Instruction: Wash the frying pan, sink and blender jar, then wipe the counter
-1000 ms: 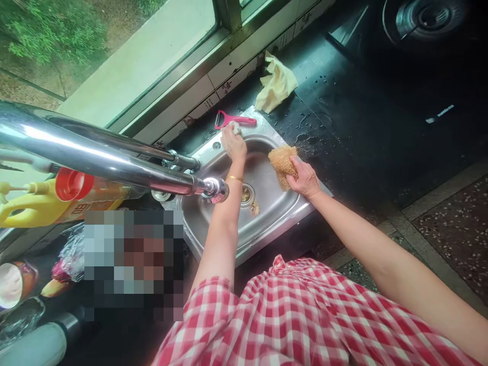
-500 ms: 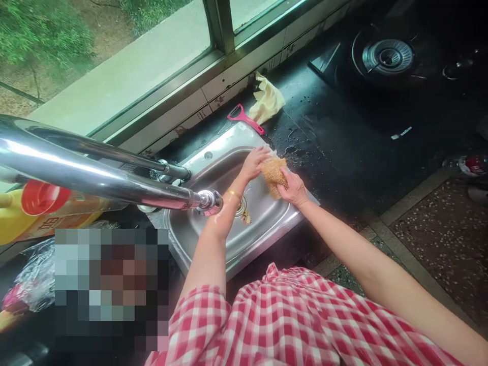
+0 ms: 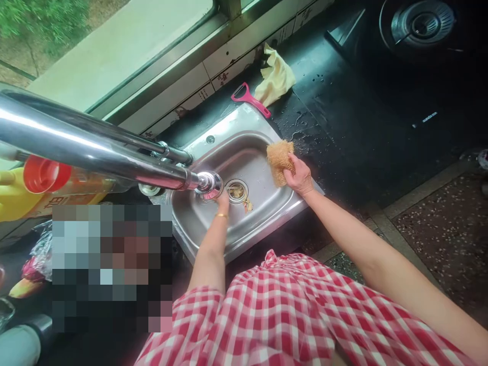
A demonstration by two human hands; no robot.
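Steel sink (image 3: 263, 198) is lying nearest. Having left the tan scrubber (image 3: 279, 158), the left hand (image 3: 222, 204) is now reaching beneath the faucet (image 3: 160, 173), its grip impossible to tell, so the right hand (image 3: 300, 176) alone is clasping that scrubber over the sink's right side. Beyond, a pink peeler (image 3: 254, 102) is lying beside a cloth (image 3: 277, 81).

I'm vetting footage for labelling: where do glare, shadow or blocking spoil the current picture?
Head view: glare streaks the faucet, which partly hides the left hand; same head view: sheen on the counter beside the yellow cloth, deep shadow around the burner, coarse pixelation at lower left.
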